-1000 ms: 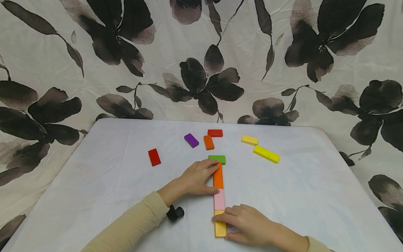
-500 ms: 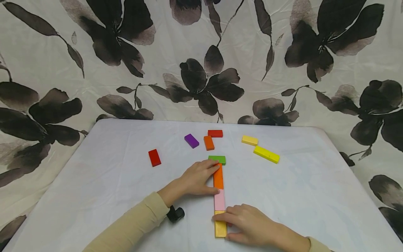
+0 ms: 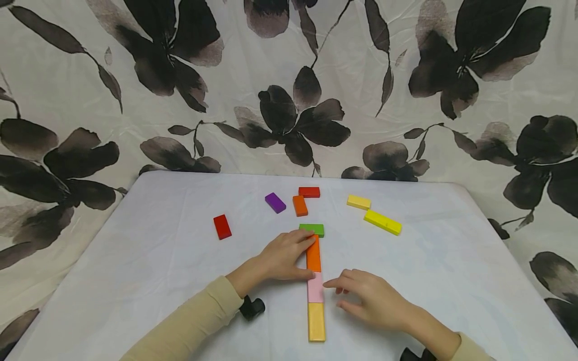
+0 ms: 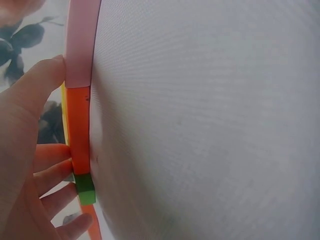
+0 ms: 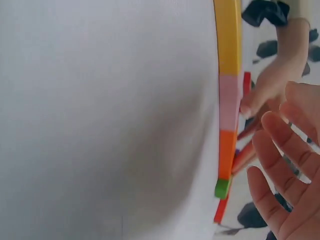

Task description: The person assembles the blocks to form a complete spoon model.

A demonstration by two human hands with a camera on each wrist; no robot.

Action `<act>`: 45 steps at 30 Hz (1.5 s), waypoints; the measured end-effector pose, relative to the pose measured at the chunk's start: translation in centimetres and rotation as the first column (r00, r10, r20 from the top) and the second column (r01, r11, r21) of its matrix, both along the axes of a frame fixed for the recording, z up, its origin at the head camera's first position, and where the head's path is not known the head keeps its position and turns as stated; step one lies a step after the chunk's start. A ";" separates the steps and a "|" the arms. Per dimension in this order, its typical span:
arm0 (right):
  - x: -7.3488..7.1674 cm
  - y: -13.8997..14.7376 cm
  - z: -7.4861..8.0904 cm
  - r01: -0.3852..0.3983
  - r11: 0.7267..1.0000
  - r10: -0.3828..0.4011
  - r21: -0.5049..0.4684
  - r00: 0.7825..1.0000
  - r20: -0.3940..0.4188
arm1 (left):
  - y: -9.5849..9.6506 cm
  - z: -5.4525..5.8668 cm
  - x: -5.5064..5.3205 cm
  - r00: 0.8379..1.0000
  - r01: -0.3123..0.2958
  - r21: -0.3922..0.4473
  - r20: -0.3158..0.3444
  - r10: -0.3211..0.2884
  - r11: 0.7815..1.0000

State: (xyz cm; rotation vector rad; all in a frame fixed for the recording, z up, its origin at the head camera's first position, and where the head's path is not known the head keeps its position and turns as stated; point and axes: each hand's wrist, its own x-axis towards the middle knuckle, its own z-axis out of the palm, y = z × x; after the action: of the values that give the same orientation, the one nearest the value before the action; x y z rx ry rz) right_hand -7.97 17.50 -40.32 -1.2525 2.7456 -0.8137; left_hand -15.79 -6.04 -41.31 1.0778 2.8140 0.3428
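A straight line of blocks runs toward the person: a green block (image 3: 318, 230) set crosswise at the far end, then an orange block (image 3: 313, 260), a pink block (image 3: 315, 291) and a golden-yellow block (image 3: 316, 322). My left hand (image 3: 283, 255) rests along the line, its fingertips at the orange and green blocks and its thumb at the pink one. In the left wrist view those fingers (image 4: 52, 155) lie extended against the blocks. My right hand (image 3: 377, 301) holds nothing and hovers just right of the pink block, fingers loosely bent.
Beyond the line lie a purple block (image 3: 275, 202), a small orange block (image 3: 300, 206) and a red block (image 3: 309, 192). Another red block (image 3: 222, 227) lies to the left. Two yellow blocks (image 3: 382, 222) are at the right on the white tabletop (image 3: 451, 260).
My right hand has let go of the golden-yellow block and moved up and to the right, beside the pink block. The left hand and the blocks stay in place.
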 end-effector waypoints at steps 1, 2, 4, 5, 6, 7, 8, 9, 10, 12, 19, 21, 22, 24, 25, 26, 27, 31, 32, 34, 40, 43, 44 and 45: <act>-0.2 0.2 0.0 0.009 1.000 -0.009 -0.012 1.000 -0.008 | 0.0 0.0 0.0 1.000 -0.001 0.000 -0.001 0.001 1.000; -0.5 0.4 0.0 0.017 1.000 -0.018 -0.025 1.000 -0.020 | 0.0 0.0 0.0 1.000 -0.003 -0.003 0.003 0.003 1.000; -1.0 0.9 0.0 0.034 0.998 -0.036 -0.044 0.999 -0.037 | 0.0 0.0 0.1 1.000 -0.005 -0.008 0.008 0.005 1.000; -1.3 1.1 0.0 0.045 0.998 -0.047 -0.050 0.998 -0.046 | 0.0 0.0 0.1 1.000 -0.006 -0.009 0.009 0.006 1.000; -1.6 1.3 0.1 0.058 0.997 -0.061 -0.053 0.997 -0.052 | 0.0 0.0 0.1 1.000 -0.006 -0.009 0.008 0.006 1.000; -1.9 1.6 0.1 0.070 0.996 -0.074 -0.057 0.995 -0.061 | 0.0 0.0 0.1 1.000 -0.008 -0.011 0.012 0.008 1.000; -2.1 1.8 0.1 0.083 0.995 -0.087 -0.061 0.994 -0.071 | 0.0 0.0 0.1 1.000 -0.010 -0.013 0.015 0.010 1.000; -2.4 2.1 0.2 0.093 0.993 -0.099 -0.067 0.991 -0.086 | 0.0 0.0 0.1 1.000 -0.011 -0.014 0.016 0.011 1.000; -2.7 2.3 0.2 0.105 0.992 -0.112 -0.074 0.989 -0.101 | 0.0 0.0 0.1 1.000 -0.012 -0.014 0.017 0.013 1.000; -3.3 2.8 0.2 0.127 0.988 -0.137 -0.084 0.981 -0.134 | 0.1 0.0 0.0 1.000 -0.013 -0.014 0.020 0.014 1.000; -5.4 4.6 0.0 0.197 0.975 -0.215 -0.106 0.954 -0.210 | 0.0 -0.1 0.0 1.000 -0.001 -0.003 0.011 0.001 1.000; -6.1 5.2 -0.1 0.224 0.969 -0.242 -0.104 0.945 -0.218 | 0.0 -0.1 0.0 1.000 0.001 0.000 0.006 -0.001 1.000; -6.4 5.5 -0.1 0.237 0.966 -0.256 -0.107 0.939 -0.229 | 0.0 -0.1 0.0 1.000 0.002 0.002 0.004 -0.002 1.000; -7.1 6.1 -0.3 0.264 0.958 -0.283 -0.108 0.928 -0.242 | 0.0 -0.1 0.0 1.000 0.004 0.006 0.001 -0.004 1.000; -7.4 6.4 -0.3 0.280 0.954 -0.299 -0.108 0.923 -0.242 | 0.0 -0.1 0.0 1.000 0.004 0.007 0.001 -0.004 1.000; -7.8 6.8 -0.3 0.299 0.948 -0.316 -0.106 0.918 -0.238 | 0.0 -0.2 0.0 1.000 0.003 0.007 0.001 -0.003 1.000; -8.1 7.1 -0.3 0.319 0.942 -0.334 -0.100 0.914 -0.229 | 0.0 -0.2 0.0 1.000 0.002 0.007 0.001 -0.002 1.000; -9.2 8.2 -0.2 0.400 0.915 -0.403 -0.048 0.905 -0.139 | -0.1 -0.2 0.0 1.000 -0.004 0.004 0.007 0.004 1.000; -9.5 8.5 -0.2 0.417 0.908 -0.418 -0.031 0.900 -0.121 | -0.1 -0.2 0.0 1.000 -0.004 0.003 0.008 0.004 1.000; -10.0 9.0 -0.2 0.439 0.898 -0.438 -0.009 0.893 -0.100 | 0.0 -0.2 0.0 1.000 -0.006 0.003 0.011 0.006 1.000; -11.3 10.3 -0.8 0.483 0.876 -0.479 0.010 0.872 -0.102 | 0.0 -0.2 0.0 1.000 -0.009 -0.002 0.010 0.009 1.000; -11.6 10.6 -1.0 0.511 0.858 -0.508 0.052 0.859 -0.063 | 0.0 -0.1 0.0 1.000 -0.009 -0.002 0.013 0.009 1.000; -11.7 10.8 -1.1 0.518 0.853 -0.516 0.069 0.855 -0.048 | 0.0 -0.1 0.0 1.000 -0.010 -0.002 0.014 0.010 1.000; -11.8 10.8 -1.2 0.524 0.848 -0.522 0.083 0.852 -0.037 | 0.0 -0.1 0.0 1.000 -0.010 -0.003 0.015 0.010 1.000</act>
State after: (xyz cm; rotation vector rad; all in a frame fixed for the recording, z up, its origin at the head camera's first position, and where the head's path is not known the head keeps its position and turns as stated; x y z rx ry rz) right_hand -19.74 28.35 -41.48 -0.4790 3.1340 -0.6826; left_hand -15.78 -6.06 -41.42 1.0569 2.8066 0.3464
